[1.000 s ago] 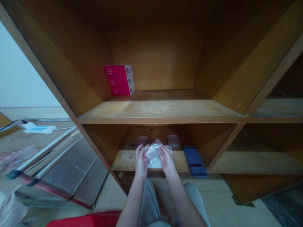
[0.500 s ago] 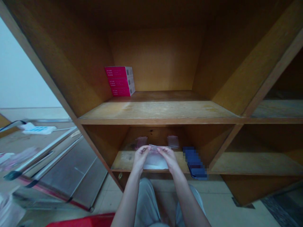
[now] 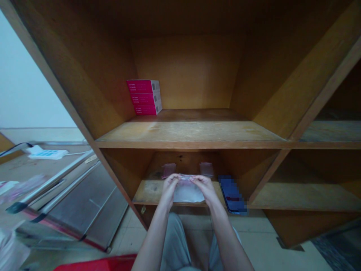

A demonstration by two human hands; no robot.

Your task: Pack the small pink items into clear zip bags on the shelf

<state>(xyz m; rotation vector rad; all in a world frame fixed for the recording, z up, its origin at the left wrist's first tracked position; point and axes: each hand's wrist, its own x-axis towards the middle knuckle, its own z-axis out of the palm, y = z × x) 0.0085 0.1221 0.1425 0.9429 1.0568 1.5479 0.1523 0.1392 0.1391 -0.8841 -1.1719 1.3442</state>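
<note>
My left hand (image 3: pixel 170 184) and my right hand (image 3: pixel 205 186) each pinch a top corner of a clear plastic zip bag (image 3: pixel 187 191), stretching it flat over the front of the lower shelf (image 3: pixel 146 192). The fingers of both hands are closed on the bag's upper edge. Two small pinkish bags lie behind it on the same shelf, one on the left (image 3: pixel 168 169) and one on the right (image 3: pixel 207 169). A dark blue flat object (image 3: pixel 231 194) lies just right of my right hand.
A stack of magenta boxes (image 3: pixel 144 97) sits at the back left of the upper shelf (image 3: pixel 191 133). Left of the wooden cabinet lie metal panels (image 3: pixel 73 203), a white power strip (image 3: pixel 46 153), and a red object (image 3: pixel 98 263) on the floor.
The crumpled bag held between my hands has been pulled flat and level. My hands moved slightly apart along its top edge, and the view shifted a little.
</note>
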